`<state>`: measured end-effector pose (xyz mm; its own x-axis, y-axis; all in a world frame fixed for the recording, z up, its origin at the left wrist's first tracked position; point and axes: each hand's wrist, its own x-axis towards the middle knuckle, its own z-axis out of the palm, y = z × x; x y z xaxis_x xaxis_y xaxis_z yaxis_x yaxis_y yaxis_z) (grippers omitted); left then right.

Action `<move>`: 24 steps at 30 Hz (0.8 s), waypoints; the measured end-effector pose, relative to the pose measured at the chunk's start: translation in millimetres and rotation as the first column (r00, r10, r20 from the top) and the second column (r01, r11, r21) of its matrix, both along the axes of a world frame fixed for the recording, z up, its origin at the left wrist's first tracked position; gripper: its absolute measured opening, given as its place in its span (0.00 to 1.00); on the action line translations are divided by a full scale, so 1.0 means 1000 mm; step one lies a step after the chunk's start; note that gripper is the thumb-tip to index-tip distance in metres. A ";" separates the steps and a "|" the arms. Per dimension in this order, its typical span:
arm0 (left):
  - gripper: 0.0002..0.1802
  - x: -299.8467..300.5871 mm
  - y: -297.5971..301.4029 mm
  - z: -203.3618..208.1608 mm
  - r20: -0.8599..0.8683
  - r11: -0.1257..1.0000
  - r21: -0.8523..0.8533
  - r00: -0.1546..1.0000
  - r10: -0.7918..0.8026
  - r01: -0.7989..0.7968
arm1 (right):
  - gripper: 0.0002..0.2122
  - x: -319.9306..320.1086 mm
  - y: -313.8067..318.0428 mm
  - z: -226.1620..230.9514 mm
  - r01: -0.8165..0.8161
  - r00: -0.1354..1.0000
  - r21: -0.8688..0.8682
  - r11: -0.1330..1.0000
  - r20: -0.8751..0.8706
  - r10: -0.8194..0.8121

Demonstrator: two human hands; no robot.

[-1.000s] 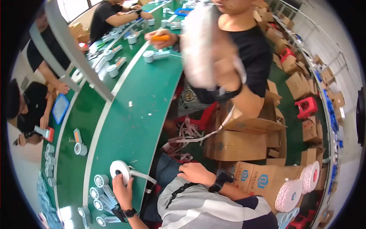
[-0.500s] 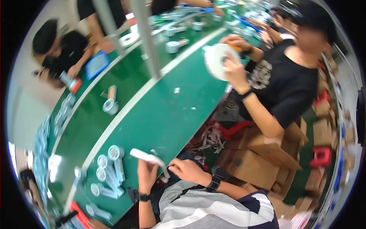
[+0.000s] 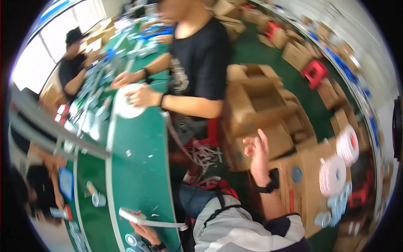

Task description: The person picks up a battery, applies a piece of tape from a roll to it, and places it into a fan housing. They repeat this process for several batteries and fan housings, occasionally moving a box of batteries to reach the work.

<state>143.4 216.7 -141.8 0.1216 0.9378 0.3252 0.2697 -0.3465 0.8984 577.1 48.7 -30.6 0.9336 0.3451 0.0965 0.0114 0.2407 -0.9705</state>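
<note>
My left hand [image 3: 145, 232] is closed on a flat white tape roll [image 3: 129, 215] at the near end of the green table [image 3: 136, 180]. From the roll a loose white strip [image 3: 166, 224] stretches rightward past the table edge. My right hand [image 3: 258, 157] is raised away from the table, index finger extended and the others half bent, holding nothing. Behind it are open cardboard boxes [image 3: 268, 126]. Beside my left hand lie light-blue round-headed parts [image 3: 131, 239], partly cut off by the lower rim.
A co-worker in black handles a larger white roll [image 3: 126, 104] at the table. To my right, a carton [image 3: 310, 180] bears pink-white rolls [image 3: 333, 175] and light-blue parts [image 3: 338, 206]. A red stool [image 3: 315, 73] stands beyond. Pale strips [image 3: 203, 157] hang beside the table.
My view has swung to the right. My right hand has left the strip and risen toward the boxes, opening. My left hand keeps the tape roll.
</note>
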 end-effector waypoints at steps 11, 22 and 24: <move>0.23 0.056 -0.029 0.022 -0.185 0.951 -0.105 0.945 0.269 -0.291 | 0.14 -0.117 0.141 -0.006 -0.944 0.264 -0.245 0.221 -0.158 0.952; 0.23 0.021 -0.067 0.070 -0.508 0.931 0.131 0.783 0.359 -0.341 | 0.05 -0.209 0.139 -0.036 -0.895 -0.287 -0.214 -0.392 -0.398 0.872; 0.24 0.014 -0.080 0.069 -0.493 0.906 0.158 0.764 0.416 -0.392 | 0.05 -0.200 0.135 -0.031 -0.831 -0.399 -0.259 -0.493 -0.341 0.851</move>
<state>157.1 136.7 -72.5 -0.1079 0.9240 0.3668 0.8025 -0.1369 0.5808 376.7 183.5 -61.7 -0.6967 0.6417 -0.3207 0.1726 -0.2840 -0.9432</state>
